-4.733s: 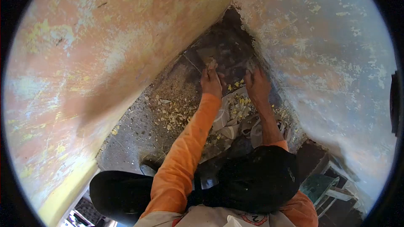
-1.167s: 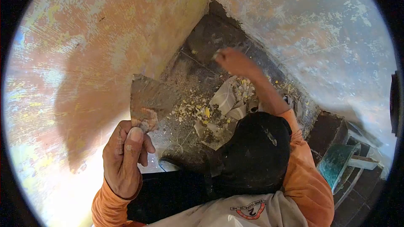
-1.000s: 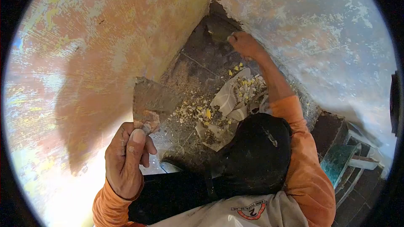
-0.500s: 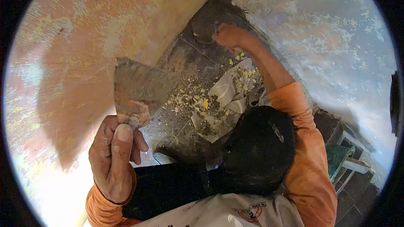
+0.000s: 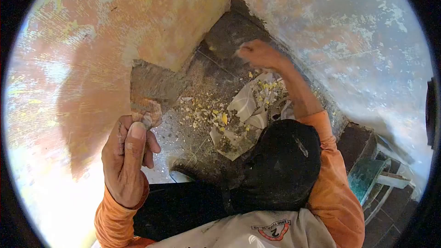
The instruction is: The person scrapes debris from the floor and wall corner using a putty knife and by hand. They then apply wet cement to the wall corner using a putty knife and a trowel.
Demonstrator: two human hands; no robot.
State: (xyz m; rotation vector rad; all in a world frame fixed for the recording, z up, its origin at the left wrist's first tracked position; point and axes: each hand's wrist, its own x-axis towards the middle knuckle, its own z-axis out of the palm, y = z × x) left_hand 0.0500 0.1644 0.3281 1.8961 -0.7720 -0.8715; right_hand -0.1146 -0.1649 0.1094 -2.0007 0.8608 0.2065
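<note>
My left hand (image 5: 126, 160) is raised at the lower left, thumb and fingers pinched on a small grey lump (image 5: 147, 121). Behind it, a rough grey patch (image 5: 156, 82) interrupts the scraped orange wall (image 5: 115, 27). Low in the corner, my right hand (image 5: 262, 55) reaches over the dark floor (image 5: 216, 66) with its fingers curled; they are blurred, and what they grip is hidden. Below that hand lie white and yellow crumbs (image 5: 202, 112) and crumpled pale sheets (image 5: 243, 103).
A pale, patchy wall (image 5: 340, 27) rises on the right and meets the orange wall at the top. My dark-clothed knee (image 5: 285, 165) is near the floor debris. At the lower right stands a green and white object (image 5: 367, 179), close to my orange sleeve.
My right hand has moved a little down and to the right in view, away from the far corner. My left hand keeps its pinch, and the view has shifted slightly.
</note>
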